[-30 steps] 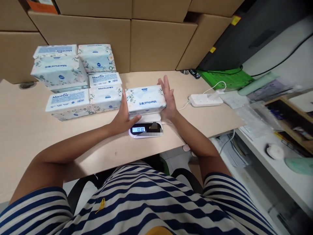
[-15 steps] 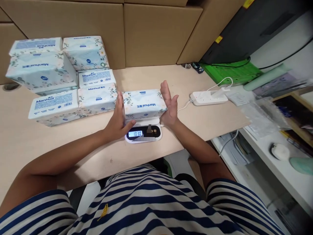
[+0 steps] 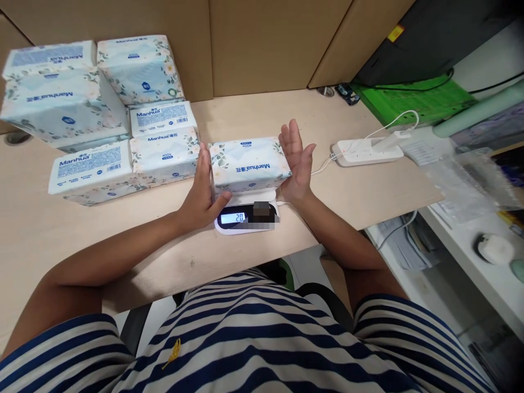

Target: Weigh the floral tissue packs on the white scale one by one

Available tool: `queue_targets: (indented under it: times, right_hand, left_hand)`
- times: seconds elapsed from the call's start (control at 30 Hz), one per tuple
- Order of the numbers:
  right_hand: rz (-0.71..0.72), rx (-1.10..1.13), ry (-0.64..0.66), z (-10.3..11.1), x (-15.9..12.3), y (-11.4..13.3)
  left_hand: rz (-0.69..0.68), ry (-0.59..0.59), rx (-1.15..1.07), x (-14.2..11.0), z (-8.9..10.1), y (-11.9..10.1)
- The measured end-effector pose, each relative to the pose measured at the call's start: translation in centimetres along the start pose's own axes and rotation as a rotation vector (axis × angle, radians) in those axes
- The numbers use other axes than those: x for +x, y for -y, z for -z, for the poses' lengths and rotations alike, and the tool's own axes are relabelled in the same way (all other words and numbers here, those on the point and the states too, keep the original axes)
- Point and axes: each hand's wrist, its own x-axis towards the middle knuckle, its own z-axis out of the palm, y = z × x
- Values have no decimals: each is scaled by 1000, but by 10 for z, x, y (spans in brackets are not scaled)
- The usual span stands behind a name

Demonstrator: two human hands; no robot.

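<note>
A white floral tissue pack (image 3: 249, 164) is at the platform of a small white digital scale (image 3: 245, 218), whose lit display shows about 20. My left hand (image 3: 200, 194) presses flat against the pack's left end, thumb hooked under its front edge. My right hand (image 3: 297, 164) presses its palm against the right end, fingers stretched upward. The pack is squeezed between the two hands. Whether it still touches the platform I cannot tell.
Several more tissue packs (image 3: 102, 109) are stacked at the left of the wooden desk (image 3: 49, 234). Cardboard boxes (image 3: 262, 43) line the back. A white power strip (image 3: 366, 152) with a cable lies to the right, with a green mat (image 3: 409, 98) behind it. A lower white shelf (image 3: 491, 273) runs along the right.
The scale reading has dropped from 103.0 to about 20. Both hands have closed in against the pack's ends. The view has shifted slightly, and the pack sits a little higher in frame.
</note>
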Motion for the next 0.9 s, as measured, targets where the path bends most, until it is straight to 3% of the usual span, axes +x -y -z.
queue_targets:
  times: [0.13,0.37,0.53,0.9]
  right_hand:
    - [-29,-3,44,2,1,2]
    - [-26,-10,-23,3,5,8]
    - [-60,-69,7,3,5,18]
    - [-17,-132,-36,6,6,9]
  left_hand:
    - [14,7,15,0,0,0]
    - [28,-29,12,0,-2,-1]
    - [9,-46,18,2,-3,-2]
    - [2,-17,28,1,-2,-2]
